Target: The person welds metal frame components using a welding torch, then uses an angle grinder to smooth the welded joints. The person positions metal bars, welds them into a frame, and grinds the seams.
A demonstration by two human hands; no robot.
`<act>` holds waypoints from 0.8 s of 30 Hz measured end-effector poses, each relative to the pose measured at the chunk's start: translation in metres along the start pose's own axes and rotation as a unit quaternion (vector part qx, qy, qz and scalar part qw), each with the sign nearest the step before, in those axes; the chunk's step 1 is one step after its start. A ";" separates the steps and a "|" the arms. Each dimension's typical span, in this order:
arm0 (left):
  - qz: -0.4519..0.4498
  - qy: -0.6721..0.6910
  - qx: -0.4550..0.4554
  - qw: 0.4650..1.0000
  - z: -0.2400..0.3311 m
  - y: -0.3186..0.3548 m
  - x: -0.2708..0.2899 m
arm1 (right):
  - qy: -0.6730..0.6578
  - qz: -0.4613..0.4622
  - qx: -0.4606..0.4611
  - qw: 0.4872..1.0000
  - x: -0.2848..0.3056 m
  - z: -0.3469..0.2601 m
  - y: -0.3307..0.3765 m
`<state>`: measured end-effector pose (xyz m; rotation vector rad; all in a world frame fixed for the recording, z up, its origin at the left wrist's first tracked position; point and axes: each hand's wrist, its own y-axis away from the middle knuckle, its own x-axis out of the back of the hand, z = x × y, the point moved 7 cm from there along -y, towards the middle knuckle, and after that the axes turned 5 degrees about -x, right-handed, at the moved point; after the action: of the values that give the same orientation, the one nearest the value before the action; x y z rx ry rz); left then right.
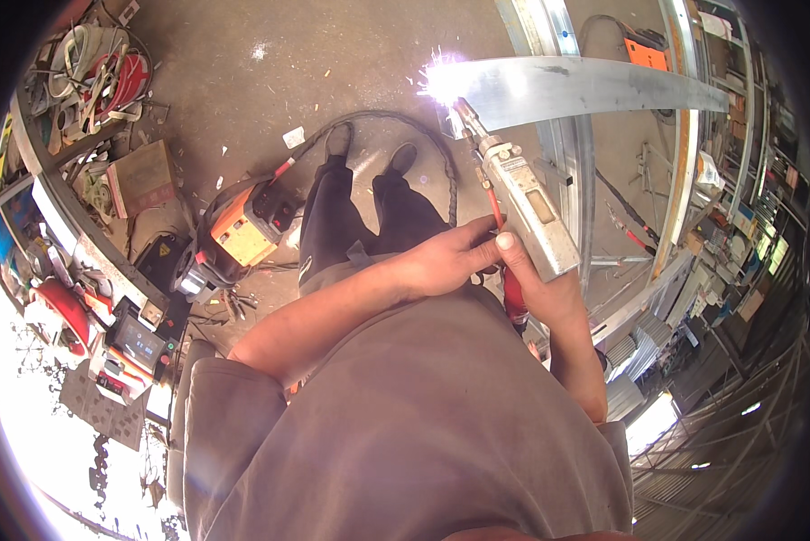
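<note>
Grey boxy welding torch (pixel 527 203) gripped, both hands, sparking

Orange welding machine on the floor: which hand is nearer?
Left. The left hand is between the orange welding machine and the right hand, which grips the welding torch farther right.

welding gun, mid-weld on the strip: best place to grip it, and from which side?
Probably the boxy rear end of the welding gun, from below and behind, as the right hand does, with the left hand steadying beside it. The nozzle sparks at the metal strip and the red hose runs underneath, so stay rearward.
</note>
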<state>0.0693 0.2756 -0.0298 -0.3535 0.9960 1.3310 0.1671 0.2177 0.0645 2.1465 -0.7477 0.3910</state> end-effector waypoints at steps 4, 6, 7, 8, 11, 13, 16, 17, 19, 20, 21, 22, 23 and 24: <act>0.010 -0.013 0.019 1.000 0.001 0.004 0.000 | 0.010 -0.001 -0.005 1.000 -0.001 0.000 0.001; 0.008 -0.006 0.014 1.000 0.001 0.003 0.000 | 0.018 -0.003 -0.002 1.000 -0.001 0.000 0.001; 0.006 -0.004 0.015 1.000 0.000 0.003 -0.001 | 0.015 -0.002 -0.002 1.000 -0.001 0.000 0.002; 0.003 0.000 0.009 1.000 0.000 0.002 -0.001 | 0.013 0.000 -0.002 1.000 -0.001 0.000 0.002; -0.002 0.007 0.014 1.000 -0.002 0.002 -0.002 | -0.003 -0.010 -0.037 0.999 -0.002 0.004 0.004; -0.005 0.009 0.018 1.000 -0.004 0.003 -0.003 | -0.006 -0.003 -0.025 1.000 -0.003 0.003 0.005; -0.004 0.004 0.018 1.000 -0.004 0.003 -0.002 | -0.006 -0.003 -0.023 1.000 -0.003 0.004 0.005; -0.004 0.005 0.018 1.000 -0.005 0.003 -0.003 | -0.006 -0.004 -0.024 1.000 -0.003 0.004 0.006; -0.006 0.004 0.019 1.000 -0.005 0.004 -0.003 | -0.002 -0.007 -0.029 1.000 -0.003 0.006 0.007; -0.006 0.003 0.018 1.000 -0.006 0.004 -0.003 | -0.001 -0.005 -0.023 1.000 -0.002 0.006 0.007; -0.006 0.001 0.018 1.000 -0.006 0.004 -0.004 | 0.001 -0.006 -0.023 1.000 -0.002 0.006 0.007; -0.002 0.006 0.013 1.000 -0.005 0.003 -0.004 | 0.001 -0.005 -0.017 1.000 -0.003 0.006 0.008; -0.001 0.004 0.010 1.000 -0.004 0.004 -0.004 | 0.002 -0.003 -0.010 1.000 -0.003 0.005 0.008; 0.001 0.003 0.010 1.000 -0.004 0.004 -0.005 | -0.002 -0.008 -0.018 1.000 -0.003 0.007 0.009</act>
<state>0.0642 0.2707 -0.0272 -0.3419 1.0138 1.3211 0.1597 0.2093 0.0641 2.1191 -0.7345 0.3633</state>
